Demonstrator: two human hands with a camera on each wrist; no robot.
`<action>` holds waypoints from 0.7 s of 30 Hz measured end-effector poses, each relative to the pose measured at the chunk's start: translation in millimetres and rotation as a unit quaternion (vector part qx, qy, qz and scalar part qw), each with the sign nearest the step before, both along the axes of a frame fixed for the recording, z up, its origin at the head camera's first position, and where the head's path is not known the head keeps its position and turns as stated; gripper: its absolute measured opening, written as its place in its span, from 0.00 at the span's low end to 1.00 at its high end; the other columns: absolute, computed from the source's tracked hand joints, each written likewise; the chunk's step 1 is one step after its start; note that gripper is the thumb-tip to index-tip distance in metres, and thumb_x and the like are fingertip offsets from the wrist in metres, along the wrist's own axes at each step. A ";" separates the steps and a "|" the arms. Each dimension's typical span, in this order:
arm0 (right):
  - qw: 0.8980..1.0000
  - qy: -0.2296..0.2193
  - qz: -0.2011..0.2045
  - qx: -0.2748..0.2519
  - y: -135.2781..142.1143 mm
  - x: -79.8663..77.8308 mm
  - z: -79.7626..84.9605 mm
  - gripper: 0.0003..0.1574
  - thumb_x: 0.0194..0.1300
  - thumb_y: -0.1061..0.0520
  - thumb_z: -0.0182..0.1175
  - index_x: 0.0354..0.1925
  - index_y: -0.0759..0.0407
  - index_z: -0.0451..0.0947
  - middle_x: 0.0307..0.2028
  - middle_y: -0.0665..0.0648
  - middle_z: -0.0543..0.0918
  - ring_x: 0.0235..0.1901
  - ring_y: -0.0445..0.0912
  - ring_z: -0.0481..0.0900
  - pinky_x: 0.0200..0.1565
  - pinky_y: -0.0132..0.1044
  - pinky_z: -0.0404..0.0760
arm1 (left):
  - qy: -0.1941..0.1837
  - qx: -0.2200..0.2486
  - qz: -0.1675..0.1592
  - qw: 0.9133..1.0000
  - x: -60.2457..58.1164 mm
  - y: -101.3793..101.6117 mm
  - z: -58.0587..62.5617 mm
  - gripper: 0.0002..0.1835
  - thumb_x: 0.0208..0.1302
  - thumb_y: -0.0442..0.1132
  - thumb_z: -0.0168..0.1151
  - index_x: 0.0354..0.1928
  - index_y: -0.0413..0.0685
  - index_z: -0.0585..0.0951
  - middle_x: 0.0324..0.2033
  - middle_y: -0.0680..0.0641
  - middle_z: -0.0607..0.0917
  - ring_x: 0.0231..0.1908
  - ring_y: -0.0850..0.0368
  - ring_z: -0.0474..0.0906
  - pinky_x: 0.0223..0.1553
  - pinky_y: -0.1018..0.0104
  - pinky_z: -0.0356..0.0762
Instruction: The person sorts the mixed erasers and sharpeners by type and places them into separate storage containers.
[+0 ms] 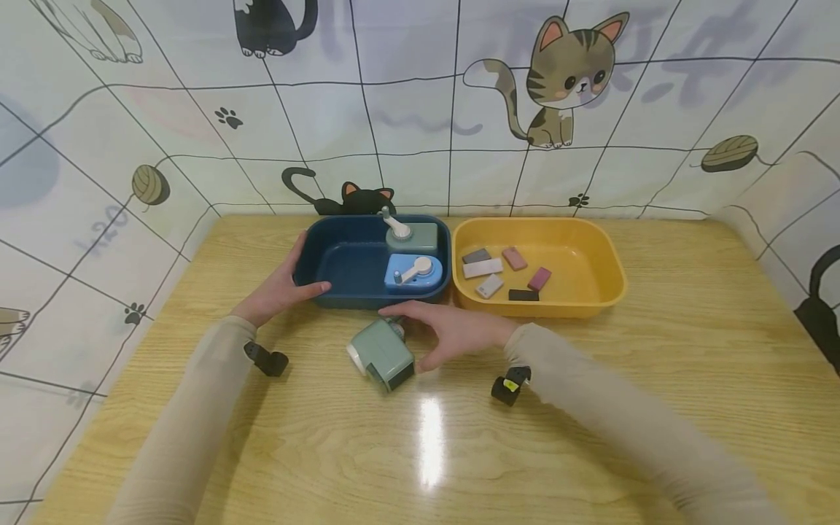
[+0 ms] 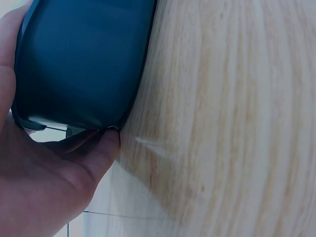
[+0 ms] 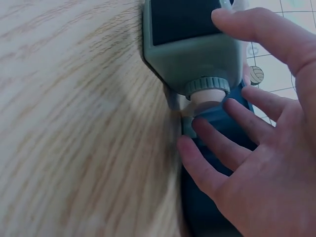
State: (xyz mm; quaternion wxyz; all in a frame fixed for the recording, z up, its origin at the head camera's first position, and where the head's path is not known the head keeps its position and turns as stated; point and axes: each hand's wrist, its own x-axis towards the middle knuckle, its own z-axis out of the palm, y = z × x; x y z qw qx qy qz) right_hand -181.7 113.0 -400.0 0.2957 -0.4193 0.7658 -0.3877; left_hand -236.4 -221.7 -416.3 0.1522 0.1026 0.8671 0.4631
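Note:
In the head view my left hand (image 1: 278,288) grips the left end of a dark blue tub (image 1: 341,300), thumb over the front rim and fingers outside. Its outer wall (image 2: 84,64) fills the upper left of the left wrist view. A green crank pencil sharpener (image 1: 383,352) lies tilted on the table before the tub. Around its right side my right hand (image 1: 459,329) spreads its fingers. In the right wrist view the thumb is near the sharpener's dark panel (image 3: 182,19), with the other fingertips by its ribbed knob (image 3: 207,89); contact is unclear.
Inside the blue tub are a green sharpener (image 1: 420,237) with a white crank and a blue sharpener (image 1: 415,273). A yellow tub (image 1: 584,302) stands against its right side, holding several small blocks like erasers (image 1: 482,268). Behind both hangs a cat-print cloth (image 1: 420,117).

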 end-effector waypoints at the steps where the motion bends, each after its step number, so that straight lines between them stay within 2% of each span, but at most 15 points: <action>1: 1.000 0.000 0.003 -0.003 -1.0 -0.3 -1.3 0.56 0.55 0.56 0.71 0.75 0.49 0.52 0.71 0.47 0.56 0.68 0.45 0.55 0.67 0.41 0.56 | -0.002 0.001 0.000 1.000 1.0 0.9 1.8 0.59 0.61 0.46 0.67 0.76 0.61 0.30 0.75 0.48 0.33 0.73 0.48 0.29 0.68 0.42 0.34; 6: 1.000 0.005 0.009 -0.004 -5.9 -2.0 -7.4 0.59 0.54 0.54 0.72 0.75 0.47 0.50 0.70 0.45 0.57 0.64 0.42 0.58 0.66 0.42 0.59 | -0.016 0.006 -0.001 1.000 9.7 8.9 19.5 0.58 0.62 0.42 0.66 0.76 0.53 0.30 0.75 0.44 0.32 0.73 0.46 0.28 0.68 0.42 0.33; 9: 1.000 0.007 0.015 -0.005 -9.1 -3.3 -9.8 0.59 0.53 0.55 0.73 0.75 0.48 0.50 0.68 0.46 0.59 0.62 0.41 0.60 0.65 0.42 0.60 | -0.018 0.009 -0.003 1.000 12.2 11.0 24.4 0.58 0.62 0.41 0.66 0.75 0.50 0.30 0.75 0.43 0.32 0.73 0.44 0.29 0.68 0.41 0.33; 16: 1.000 -0.001 0.021 0.002 -13.8 -5.5 -11.2 0.60 0.53 0.56 0.74 0.75 0.49 0.49 0.67 0.47 0.58 0.61 0.41 0.60 0.64 0.41 0.61 | 0.001 0.008 -0.005 1.000 1.7 0.5 2.1 0.59 0.61 0.47 0.67 0.76 0.61 0.30 0.75 0.47 0.33 0.73 0.47 0.30 0.68 0.41 0.35; 21: 0.999 0.022 0.028 0.002 -16.8 -5.2 -8.3 0.61 0.52 0.54 0.74 0.75 0.52 0.50 0.67 0.49 0.59 0.60 0.43 0.60 0.63 0.42 0.62 | 0.007 0.013 -0.004 1.000 -1.0 -2.4 -4.2 0.59 0.60 0.49 0.68 0.76 0.64 0.31 0.75 0.50 0.34 0.73 0.49 0.30 0.68 0.41 0.35</action>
